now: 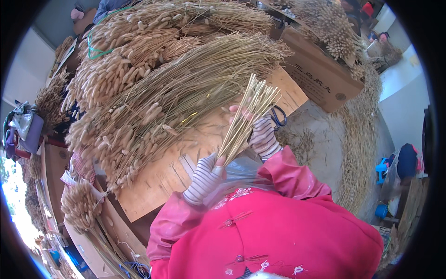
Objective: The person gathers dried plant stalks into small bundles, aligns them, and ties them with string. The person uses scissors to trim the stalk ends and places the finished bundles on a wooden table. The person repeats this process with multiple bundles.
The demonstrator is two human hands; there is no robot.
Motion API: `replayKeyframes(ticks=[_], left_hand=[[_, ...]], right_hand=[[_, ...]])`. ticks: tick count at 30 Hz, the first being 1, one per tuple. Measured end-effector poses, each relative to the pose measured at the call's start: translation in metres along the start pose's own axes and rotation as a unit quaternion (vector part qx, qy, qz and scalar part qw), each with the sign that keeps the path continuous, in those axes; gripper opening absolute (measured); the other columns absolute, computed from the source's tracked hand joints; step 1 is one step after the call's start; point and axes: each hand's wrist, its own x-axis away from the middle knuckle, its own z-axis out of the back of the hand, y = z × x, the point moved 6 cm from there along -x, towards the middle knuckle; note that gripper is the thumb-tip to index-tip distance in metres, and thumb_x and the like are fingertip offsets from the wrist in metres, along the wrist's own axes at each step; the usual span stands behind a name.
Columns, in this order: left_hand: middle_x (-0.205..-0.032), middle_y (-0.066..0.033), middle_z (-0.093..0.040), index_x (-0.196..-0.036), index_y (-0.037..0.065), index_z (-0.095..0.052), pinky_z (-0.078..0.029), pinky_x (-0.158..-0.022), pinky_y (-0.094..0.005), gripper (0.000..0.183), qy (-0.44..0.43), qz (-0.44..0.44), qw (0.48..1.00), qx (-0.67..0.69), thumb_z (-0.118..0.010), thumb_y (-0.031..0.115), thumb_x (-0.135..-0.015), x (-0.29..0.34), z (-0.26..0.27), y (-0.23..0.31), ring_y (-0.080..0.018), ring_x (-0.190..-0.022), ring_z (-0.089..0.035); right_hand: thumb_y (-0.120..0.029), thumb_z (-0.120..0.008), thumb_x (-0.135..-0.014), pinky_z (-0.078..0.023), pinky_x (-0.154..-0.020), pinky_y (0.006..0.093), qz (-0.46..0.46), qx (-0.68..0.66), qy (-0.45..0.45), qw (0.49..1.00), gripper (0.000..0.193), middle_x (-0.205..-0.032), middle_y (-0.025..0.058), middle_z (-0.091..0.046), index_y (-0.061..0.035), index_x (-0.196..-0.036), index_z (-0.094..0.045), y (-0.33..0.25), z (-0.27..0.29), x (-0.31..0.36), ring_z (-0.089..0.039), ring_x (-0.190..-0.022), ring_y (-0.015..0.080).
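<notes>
In the head view, your left hand [203, 180] is closed round the lower end of a bundle of stalks [239, 130], its bare thumb laid across the front. Your right hand [263, 138] is higher up, its fingers [233, 109] curled behind the stalks with the tips showing past their left side; how hard they press, you cannot tell from here. The bundle is in front of your chest, tilted up to the right, its upper ends fanned and uneven.

To keep it tidy, it would be best to let the left fingers carry the weight and the right ones only gather and level; a hard squeeze could well crack such dry stems.

The stalks are straw-yellow, thin, straight and probably brittle. Beyond them, a heap of grass [153, 109] with soft, oval, fluffy heads covers much of the smooth, tan table [147, 188]. Scissors [280, 116] with dark, rounded handles lie just beside your right hand, so mind them. Your striped gloves look knitted; the pink sleeves [174, 221] are glossy and creased.
</notes>
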Motion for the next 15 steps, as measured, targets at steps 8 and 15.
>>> replayKeyframes(ticks=[8, 15], left_hand=[[-0.052, -0.0001, -0.051, -0.073, 0.002, -0.057, -0.033, -0.043, -0.0212, 0.035, -0.074, 0.064, 0.994, 0.038, -0.048, 0.029, -0.093, 0.018, 0.019, -0.009, -0.0058, -0.044, -0.042], [-0.051, 0.0, -0.051, -0.069, 0.003, -0.056, -0.034, -0.043, -0.0245, 0.036, 0.072, 0.008, 0.992, -0.104, -0.049, 0.029, -0.093, 0.012, 0.038, -0.041, -0.0077, -0.044, -0.043]], right_hand=[[-0.021, -0.055, -0.091, -0.039, -0.05, 0.0218, 0.157, -0.038, 0.031, 0.986, 0.021, -0.061, -0.0023, -0.043, -0.0015, -0.098, -0.051, -0.111, -0.002, -0.002, -0.044, -0.053, 0.0068], [-0.03, -0.061, -0.088, -0.032, -0.044, 0.02, 0.101, 0.442, 0.109, 0.885, 0.026, -0.056, -0.0048, -0.043, -0.0046, -0.084, -0.061, -0.135, -0.013, 0.029, -0.04, -0.05, 0.002]])
